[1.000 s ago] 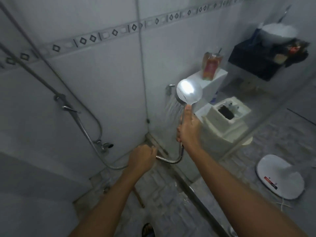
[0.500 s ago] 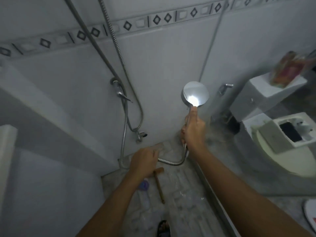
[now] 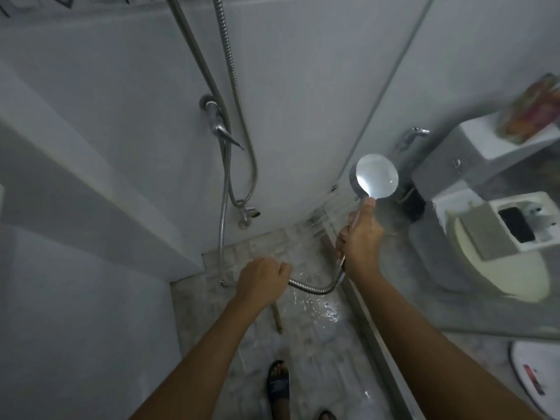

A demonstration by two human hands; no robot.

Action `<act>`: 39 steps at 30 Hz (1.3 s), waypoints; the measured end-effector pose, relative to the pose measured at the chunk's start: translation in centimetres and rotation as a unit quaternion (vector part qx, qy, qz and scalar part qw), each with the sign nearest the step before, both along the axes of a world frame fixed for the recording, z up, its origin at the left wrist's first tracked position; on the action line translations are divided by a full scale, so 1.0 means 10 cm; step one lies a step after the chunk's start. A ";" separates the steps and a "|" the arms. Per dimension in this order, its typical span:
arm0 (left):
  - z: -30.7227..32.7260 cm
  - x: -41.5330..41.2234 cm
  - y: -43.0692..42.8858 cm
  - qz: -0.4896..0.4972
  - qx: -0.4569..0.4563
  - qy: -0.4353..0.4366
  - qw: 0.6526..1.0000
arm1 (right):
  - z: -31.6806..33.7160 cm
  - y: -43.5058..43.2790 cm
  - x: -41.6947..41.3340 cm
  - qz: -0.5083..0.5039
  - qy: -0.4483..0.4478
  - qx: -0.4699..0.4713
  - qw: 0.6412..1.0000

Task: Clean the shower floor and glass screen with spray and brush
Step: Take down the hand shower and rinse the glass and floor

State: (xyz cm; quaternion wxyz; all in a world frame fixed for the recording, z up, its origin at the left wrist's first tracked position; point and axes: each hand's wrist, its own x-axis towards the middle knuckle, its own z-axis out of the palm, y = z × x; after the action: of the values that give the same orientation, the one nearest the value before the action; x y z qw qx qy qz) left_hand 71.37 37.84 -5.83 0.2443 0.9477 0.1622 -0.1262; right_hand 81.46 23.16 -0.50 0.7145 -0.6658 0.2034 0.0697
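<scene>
My right hand [image 3: 360,237] grips the handle of the chrome shower head [image 3: 376,176], thumb up behind its round back. Water sprays from it down to the left onto the far corner of the tiled shower floor [image 3: 306,331], which is wet and shiny. My left hand [image 3: 262,278] grips the metal hose [image 3: 315,287] that loops from the handle. A wooden brush handle [image 3: 277,318] lies on the floor, partly hidden under my left hand. The glass screen [image 3: 454,298] stands to the right along a metal floor rail [image 3: 372,328].
A tap lever [image 3: 219,127] and hose outlet [image 3: 247,215] sit on the white tiled back wall. Beyond the glass are a toilet [image 3: 497,256], its cistern [image 3: 485,147] and a white scale [image 3: 536,380]. My sandalled foot [image 3: 277,383] stands on the floor.
The view swung left and down from the glass toward the shower corner. The shower head moved lower and now sprays onto the floor's far corner. Both hands keep their grips.
</scene>
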 end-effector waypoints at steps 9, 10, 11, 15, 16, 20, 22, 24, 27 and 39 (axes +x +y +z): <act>-0.31 -0.65 -0.27 -0.037 0.012 -0.056 0.998 | -0.46 -0.49 -0.67 -0.053 0.138 0.087 0.985; -0.35 -0.76 -0.27 -0.033 0.023 -0.059 0.997 | -0.51 -0.49 -0.76 -0.047 0.154 0.099 0.982; -0.38 -0.88 -0.28 -0.032 0.034 -0.056 0.997 | -0.56 -0.48 -0.86 -0.041 0.170 0.107 0.979; -0.49 -1.39 -0.28 -0.020 0.088 -0.025 0.996 | -0.77 -0.42 -1.24 0.003 0.208 0.127 0.970; -0.49 -1.53 -0.27 -0.015 0.101 -0.019 0.995 | -0.83 -0.41 -1.35 0.017 0.218 0.130 0.967; -0.56 -2.07 -0.29 -0.039 0.161 -0.015 0.986 | -1.04 -0.35 -1.81 0.076 0.244 0.144 0.956; -0.59 -2.29 -0.28 -0.052 0.186 -0.029 0.981 | -1.12 -0.32 -2.01 0.088 0.263 0.152 0.949; -0.61 -2.46 -0.24 -0.060 0.205 -0.037 0.976 | -1.20 -0.29 -2.20 0.090 0.285 0.166 0.940; -0.64 -2.57 -0.16 -0.087 0.221 -0.039 0.971 | -1.33 -0.24 -2.39 0.084 0.306 0.182 0.931; -0.91 -2.48 -0.25 -0.148 0.223 -0.065 0.961 | -1.56 -0.41 -2.49 -0.020 0.252 0.085 0.964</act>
State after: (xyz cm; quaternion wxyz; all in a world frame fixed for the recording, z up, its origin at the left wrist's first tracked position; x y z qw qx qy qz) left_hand 46.60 35.30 -14.94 0.0159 0.9977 0.0283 -0.0596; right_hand 56.58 19.02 -16.06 0.6952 -0.5597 0.3833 0.2379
